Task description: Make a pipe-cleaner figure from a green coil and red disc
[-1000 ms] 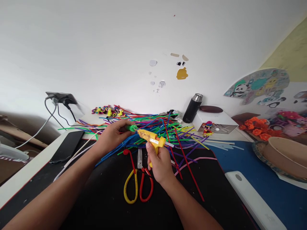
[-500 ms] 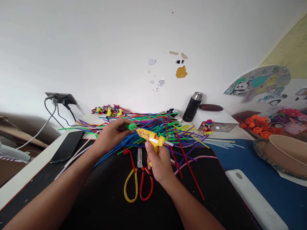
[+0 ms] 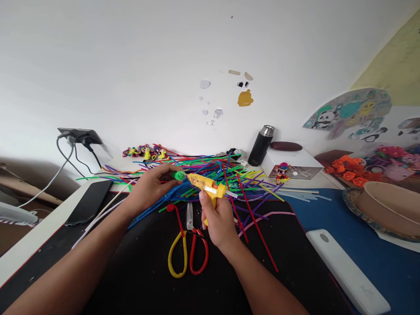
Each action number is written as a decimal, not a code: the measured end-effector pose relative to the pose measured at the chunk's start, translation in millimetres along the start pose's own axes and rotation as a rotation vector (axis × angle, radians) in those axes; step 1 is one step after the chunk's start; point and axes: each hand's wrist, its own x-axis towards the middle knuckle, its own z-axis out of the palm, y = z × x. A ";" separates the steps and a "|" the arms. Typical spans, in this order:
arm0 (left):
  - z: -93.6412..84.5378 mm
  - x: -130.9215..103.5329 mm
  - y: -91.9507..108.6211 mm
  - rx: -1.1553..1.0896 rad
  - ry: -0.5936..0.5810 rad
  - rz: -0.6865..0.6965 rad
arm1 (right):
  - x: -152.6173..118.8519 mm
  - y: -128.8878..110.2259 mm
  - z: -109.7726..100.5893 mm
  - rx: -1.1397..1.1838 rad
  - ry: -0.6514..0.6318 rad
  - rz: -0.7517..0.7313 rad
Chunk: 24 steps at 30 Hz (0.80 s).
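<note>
Fingers of my left hand pinch a small green fuzzy piece above the pile of colored pipe cleaners. My right hand is wrapped round the handle of a yellow glue gun, whose nozzle points left at the green piece, very close to it; whether they touch I cannot tell. A clear glue stick sticks out of the gun's back. Below the hands, scissors with one yellow and one red handle lie on the black mat, beside a red pipe cleaner with a coiled end.
A black phone lies at the left. Small figures stand behind the pile. A black flask and a white box are at the back right, with a white device and a round bowl farther right.
The view has shifted slightly. The glue gun's nozzle is drawn a little away to the right of the green piece, which is turned slightly in my left fingers.
</note>
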 end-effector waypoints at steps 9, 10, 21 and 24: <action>-0.3 0.4 1.0 0.032 -0.027 0.018 | 0.0 -2.9 0.3 0.021 -0.005 0.042; -0.3 0.3 1.2 0.033 -0.026 0.021 | 0.1 -3.3 0.2 0.025 -0.004 0.049; -1.7 -0.6 0.4 0.014 -0.013 0.021 | -0.3 -1.9 0.1 0.032 -0.008 0.046; -2.1 0.1 -1.9 0.021 0.012 0.032 | -0.9 -1.2 0.1 0.026 -0.009 0.041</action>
